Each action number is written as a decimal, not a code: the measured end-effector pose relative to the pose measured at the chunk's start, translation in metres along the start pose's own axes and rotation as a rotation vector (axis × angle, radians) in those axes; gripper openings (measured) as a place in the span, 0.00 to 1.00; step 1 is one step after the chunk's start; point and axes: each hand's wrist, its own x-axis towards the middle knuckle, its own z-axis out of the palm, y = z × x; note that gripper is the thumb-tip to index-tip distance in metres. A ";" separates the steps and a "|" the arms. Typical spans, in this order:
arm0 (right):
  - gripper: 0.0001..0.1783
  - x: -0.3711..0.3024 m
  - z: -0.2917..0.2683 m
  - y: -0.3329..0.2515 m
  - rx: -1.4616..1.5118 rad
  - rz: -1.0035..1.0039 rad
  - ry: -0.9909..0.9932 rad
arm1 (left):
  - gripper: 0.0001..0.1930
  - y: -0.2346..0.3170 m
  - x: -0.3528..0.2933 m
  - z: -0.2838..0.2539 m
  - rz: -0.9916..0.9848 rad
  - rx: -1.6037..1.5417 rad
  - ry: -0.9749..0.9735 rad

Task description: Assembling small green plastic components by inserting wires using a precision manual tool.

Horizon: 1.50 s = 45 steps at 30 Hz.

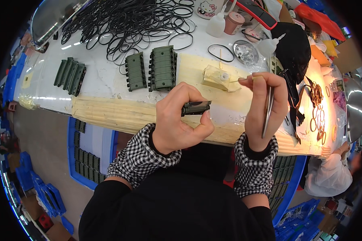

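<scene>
My left hand [181, 116] is closed around a dark green ribbed plastic piece [196, 108], thumb and fingers pinching its sides. My right hand [266, 104] has metal tweezers [268, 110] lying along its palm. Between its thumb and fingertips it pinches a thin stick [238, 80], whose tip points at a small tape-covered block [216, 78]. On top of that block sits a small whitish, clear cap [225, 76]. Left of the block stand two stacks of similar ribbed green pieces, a larger stack [163, 68] and a smaller one [136, 71].
More green pieces [70, 76] lie at the table's left. A heap of black rubber bands [124, 24] covers the back. Squeeze bottles, a pink cup [233, 22] and a black bag [293, 50] crowd the right. Blue trays [73, 160] flank me below the taped table edge [108, 116].
</scene>
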 end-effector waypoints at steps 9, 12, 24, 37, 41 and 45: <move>0.06 0.008 0.003 0.015 -0.499 -0.408 -0.011 | 0.12 0.000 0.002 0.000 0.039 0.059 0.026; 0.04 -0.003 -0.001 0.002 -0.194 -0.298 -0.091 | 0.12 -0.001 0.002 0.001 0.034 0.091 0.032; 0.02 -0.018 0.003 -0.008 0.049 -0.100 -0.266 | 0.12 0.000 0.004 0.002 0.066 0.127 0.066; 0.02 -0.009 0.007 0.005 -0.010 -0.119 -0.046 | 0.11 0.001 0.004 0.001 0.053 0.094 0.056; 0.04 0.007 0.007 0.015 -0.418 -0.307 -0.026 | 0.10 0.001 -0.001 -0.003 -0.097 -0.115 0.002; 0.06 0.007 0.008 0.026 -0.582 -0.302 -0.142 | 0.09 0.002 -0.001 -0.007 -0.465 -0.688 0.009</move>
